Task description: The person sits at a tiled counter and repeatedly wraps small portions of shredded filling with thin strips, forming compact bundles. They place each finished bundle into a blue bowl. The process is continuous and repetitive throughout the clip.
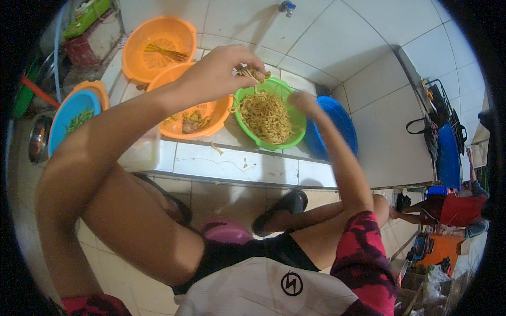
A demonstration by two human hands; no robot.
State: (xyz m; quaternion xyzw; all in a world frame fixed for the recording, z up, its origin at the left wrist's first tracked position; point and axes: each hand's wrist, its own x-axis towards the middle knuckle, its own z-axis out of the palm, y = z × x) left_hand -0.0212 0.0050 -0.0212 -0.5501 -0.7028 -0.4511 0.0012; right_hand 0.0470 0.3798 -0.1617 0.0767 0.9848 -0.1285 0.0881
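My left hand [240, 66] is closed in a pinch on a small clump of yellowish strands [258, 73], whose exact kind I cannot make out. It is held over the far rim of a green basin [255, 139]. A heap of similar thick, noodle-like strands [266, 116] fills that basin. My right hand [304, 102] is at the basin's right side, its fingers smeared by motion. Partly behind my left forearm, an orange colander [219, 129] holds loose yellow-brown pieces [192, 121].
Farther back, another orange colander [184, 31] holds thin brown stalks [166, 51]. A blue basket [342, 124] stands right of the green basin. At left, a blue bowl [55, 126] contains greens. Scraps lie on the tiled ledge [200, 160]. A tap [287, 7] projects above. Another person [458, 210] is at far right.
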